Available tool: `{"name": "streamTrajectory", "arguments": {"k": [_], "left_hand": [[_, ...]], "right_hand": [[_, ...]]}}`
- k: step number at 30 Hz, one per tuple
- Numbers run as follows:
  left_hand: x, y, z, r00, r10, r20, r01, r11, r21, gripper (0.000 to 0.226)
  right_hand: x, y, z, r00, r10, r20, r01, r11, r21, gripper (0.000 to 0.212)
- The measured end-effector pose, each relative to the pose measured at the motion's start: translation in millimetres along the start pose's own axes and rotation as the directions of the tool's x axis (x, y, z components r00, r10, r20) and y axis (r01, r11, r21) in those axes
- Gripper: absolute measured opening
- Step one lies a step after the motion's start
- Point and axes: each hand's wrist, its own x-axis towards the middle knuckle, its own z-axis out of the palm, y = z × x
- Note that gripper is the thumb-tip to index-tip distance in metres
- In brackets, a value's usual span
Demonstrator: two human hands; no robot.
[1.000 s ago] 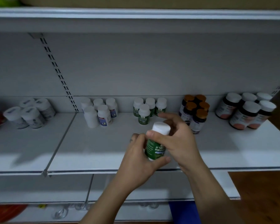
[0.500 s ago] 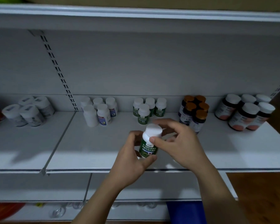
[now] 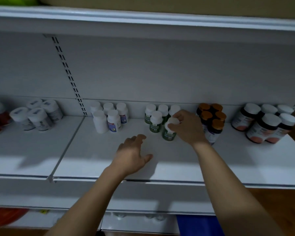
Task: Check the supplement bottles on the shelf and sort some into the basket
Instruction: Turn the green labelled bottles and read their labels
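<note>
My right hand grips the white cap of a green-labelled supplement bottle, which stands on the white shelf at the front right of the green bottle group. My left hand hovers over the shelf in front of that group, fingers loosely spread and holding nothing. No basket can be seen.
Along the back of the shelf stand white bottles with blue labels, orange-capped dark bottles, large white-capped bottles at the right and grey-labelled ones at the left. A blue object sits below the shelf.
Both hands held the green bottle in front of the shelf. Now the right hand has carried it back to the green group on the shelf and the left hand has let go.
</note>
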Motion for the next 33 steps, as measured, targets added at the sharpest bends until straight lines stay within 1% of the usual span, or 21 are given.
{"name": "streamTrajectory", "arguments": {"k": [3, 8, 14, 16, 19, 20, 22, 25, 28, 30, 33], "left_hand": [[5.6, -11.9, -8.5, 0.999, -0.028, 0.041, 0.024, 0.995, 0.094, 0.062], [12.1, -18.1, -19.8, 0.990, -0.058, 0.132, 0.038, 0.988, 0.148, 0.058], [13.2, -20.1, -25.6, 0.989, -0.061, 0.135, 0.039, 0.986, 0.165, 0.058], [12.8, -20.0, -26.7, 0.990, -0.058, 0.128, 0.035, 0.984, 0.175, 0.058], [14.1, -21.6, -29.4, 0.991, -0.050, 0.124, 0.025, 0.981, 0.192, 0.058], [14.7, -22.2, -31.0, 0.990, -0.053, 0.130, 0.027, 0.980, 0.196, 0.057], [15.4, -23.9, -34.3, 0.989, -0.059, 0.138, 0.029, 0.978, 0.206, 0.056], [13.7, -24.8, -38.1, 0.992, -0.051, 0.118, 0.024, 0.976, 0.218, 0.055], [9.9, -24.2, -40.2, 0.996, -0.029, 0.079, 0.013, 0.979, 0.204, 0.055], [7.1, -23.7, -40.6, 0.998, -0.018, 0.054, 0.008, 0.982, 0.190, 0.055], [2.5, -22.0, -40.3, 1.000, -0.003, 0.023, -0.001, 0.982, 0.189, 0.055]], "right_hand": [[25.2, 8.5, 5.8, 0.999, 0.034, -0.027, -0.036, 0.997, -0.064, 0.030], [44.8, 8.5, 15.6, 0.998, 0.023, -0.062, -0.032, 0.989, -0.147, 0.026], [47.8, 5.4, 31.6, 0.998, 0.030, -0.062, -0.043, 0.972, -0.231, 0.023], [43.4, 4.7, 34.8, 0.996, -0.008, -0.088, -0.016, 0.963, -0.270, 0.024], [35.8, -4.5, 35.2, 0.972, -0.168, -0.162, 0.107, 0.937, -0.333, 0.027], [34.5, -10.1, 35.2, 0.962, -0.219, -0.162, 0.154, 0.928, -0.340, 0.026], [35.9, -20.1, 37.6, 0.958, -0.270, -0.096, 0.208, 0.886, -0.414, 0.027], [42.4, -28.1, 44.4, 0.972, -0.233, 0.021, 0.204, 0.797, -0.568, 0.037], [45.0, -31.9, 52.3, 0.974, -0.218, 0.060, 0.205, 0.741, -0.639, 0.042], [44.2, -32.8, 56.0, 0.975, -0.217, 0.041, 0.194, 0.753, -0.629, 0.044], [35.0, -30.5, 58.9, 0.982, -0.190, 0.016, 0.171, 0.836, -0.522, 0.050]]}}
